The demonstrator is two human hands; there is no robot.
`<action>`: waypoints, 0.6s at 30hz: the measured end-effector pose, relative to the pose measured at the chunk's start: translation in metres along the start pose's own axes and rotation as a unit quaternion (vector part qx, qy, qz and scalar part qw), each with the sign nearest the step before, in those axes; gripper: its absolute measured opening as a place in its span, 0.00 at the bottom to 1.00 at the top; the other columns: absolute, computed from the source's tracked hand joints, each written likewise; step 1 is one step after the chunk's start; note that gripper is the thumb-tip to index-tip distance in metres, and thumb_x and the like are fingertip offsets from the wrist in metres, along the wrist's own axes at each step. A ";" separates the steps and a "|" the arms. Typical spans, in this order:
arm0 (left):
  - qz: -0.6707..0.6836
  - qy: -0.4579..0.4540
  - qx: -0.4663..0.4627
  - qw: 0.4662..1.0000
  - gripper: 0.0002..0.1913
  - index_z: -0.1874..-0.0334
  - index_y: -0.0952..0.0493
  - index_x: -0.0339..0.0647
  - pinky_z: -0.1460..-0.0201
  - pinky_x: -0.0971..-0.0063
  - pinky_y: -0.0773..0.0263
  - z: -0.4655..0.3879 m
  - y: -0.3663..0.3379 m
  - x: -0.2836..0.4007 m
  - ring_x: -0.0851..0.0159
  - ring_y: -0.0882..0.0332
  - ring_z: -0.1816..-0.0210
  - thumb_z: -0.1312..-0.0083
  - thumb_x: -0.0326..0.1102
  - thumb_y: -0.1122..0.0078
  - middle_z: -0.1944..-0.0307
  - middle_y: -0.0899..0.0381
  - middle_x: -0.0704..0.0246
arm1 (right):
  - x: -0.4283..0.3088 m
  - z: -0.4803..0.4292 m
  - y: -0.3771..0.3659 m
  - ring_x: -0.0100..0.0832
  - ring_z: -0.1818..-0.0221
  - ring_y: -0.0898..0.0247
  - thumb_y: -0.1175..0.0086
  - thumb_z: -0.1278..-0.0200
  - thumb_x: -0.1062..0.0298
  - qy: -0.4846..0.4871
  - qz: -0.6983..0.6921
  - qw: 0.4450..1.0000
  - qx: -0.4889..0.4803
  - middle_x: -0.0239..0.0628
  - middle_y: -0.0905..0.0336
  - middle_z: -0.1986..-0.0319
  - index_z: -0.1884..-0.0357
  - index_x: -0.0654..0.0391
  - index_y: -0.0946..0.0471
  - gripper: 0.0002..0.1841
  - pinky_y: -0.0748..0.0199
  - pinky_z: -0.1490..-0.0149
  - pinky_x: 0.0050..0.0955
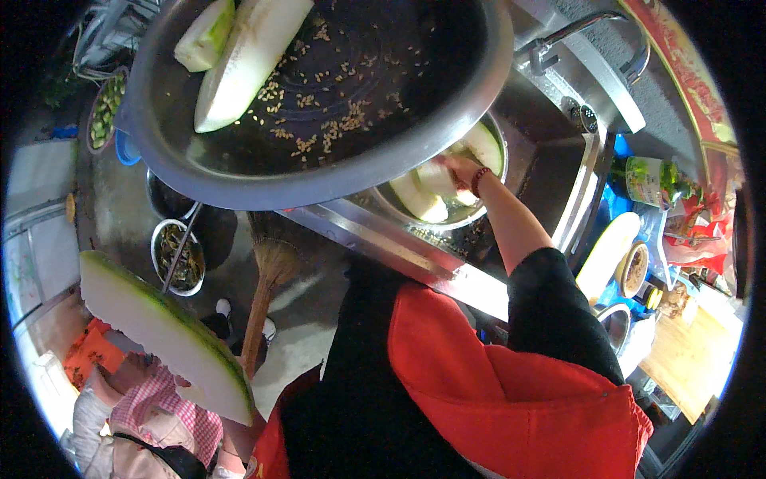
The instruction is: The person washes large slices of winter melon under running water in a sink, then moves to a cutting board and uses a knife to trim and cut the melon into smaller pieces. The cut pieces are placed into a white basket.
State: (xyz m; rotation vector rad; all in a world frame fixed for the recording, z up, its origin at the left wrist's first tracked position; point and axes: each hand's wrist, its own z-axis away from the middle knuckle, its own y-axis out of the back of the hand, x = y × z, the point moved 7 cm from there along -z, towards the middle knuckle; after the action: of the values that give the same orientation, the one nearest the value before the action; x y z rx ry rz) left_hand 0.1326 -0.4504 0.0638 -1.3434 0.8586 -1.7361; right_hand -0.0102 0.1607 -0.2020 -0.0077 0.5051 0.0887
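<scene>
My right hand, with a beaded bracelet at the wrist, reaches into a round metal bowl in the sink. It is on pale peeled melon pieces there; its fingertips are partly hidden. At the lower left, my left hand grips the lower end of a large melon wedge, white-fleshed with green rind. A wide metal basin spans the top, holding a long pale melon piece, a smaller piece and many scattered seeds.
A faucet stands above the sink. A co-worker in a pink checked garment is at the lower left, near a straw broom and a bowl of dark food. A green bottle and wooden board lie at the right.
</scene>
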 end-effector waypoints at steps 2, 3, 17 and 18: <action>-0.002 -0.005 0.003 1.000 0.31 0.33 0.36 0.44 0.39 0.51 0.38 0.000 0.000 0.002 0.51 0.34 0.41 0.33 0.54 0.51 0.35 0.35 0.58 | 0.007 0.017 -0.004 0.28 0.73 0.22 0.34 0.48 0.42 -0.054 -0.050 0.995 -0.065 0.37 0.18 0.64 0.52 0.55 0.22 0.29 0.23 0.70 0.27; -0.002 -0.006 0.006 1.000 0.30 0.33 0.36 0.44 0.39 0.51 0.38 0.000 0.001 0.002 0.51 0.34 0.41 0.33 0.54 0.51 0.35 0.35 0.58 | 0.016 0.029 -0.010 0.31 0.68 0.19 0.33 0.50 0.42 -0.117 -0.081 0.983 -0.118 0.39 0.17 0.60 0.48 0.55 0.22 0.32 0.20 0.64 0.29; -0.017 -0.045 0.032 0.998 0.28 0.35 0.33 0.44 0.39 0.54 0.38 0.004 0.008 0.019 0.53 0.32 0.42 0.33 0.53 0.52 0.37 0.33 0.59 | -0.087 0.058 -0.020 0.45 0.48 0.25 0.33 0.53 0.48 0.117 0.488 0.770 0.394 0.45 0.22 0.55 0.46 0.57 0.31 0.35 0.24 0.47 0.43; -0.017 -0.048 0.032 0.998 0.28 0.36 0.33 0.44 0.39 0.54 0.38 0.005 0.008 0.020 0.53 0.32 0.42 0.33 0.53 0.52 0.37 0.32 0.59 | -0.086 0.058 -0.023 0.45 0.48 0.25 0.33 0.53 0.50 0.097 0.459 0.789 0.397 0.45 0.22 0.54 0.46 0.56 0.31 0.34 0.24 0.47 0.43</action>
State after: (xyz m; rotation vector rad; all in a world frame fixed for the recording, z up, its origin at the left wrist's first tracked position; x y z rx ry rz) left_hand 0.1363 -0.4723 0.0669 -1.3933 0.7251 -1.6954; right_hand -0.0551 0.1321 -0.1097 1.0851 0.6863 0.8371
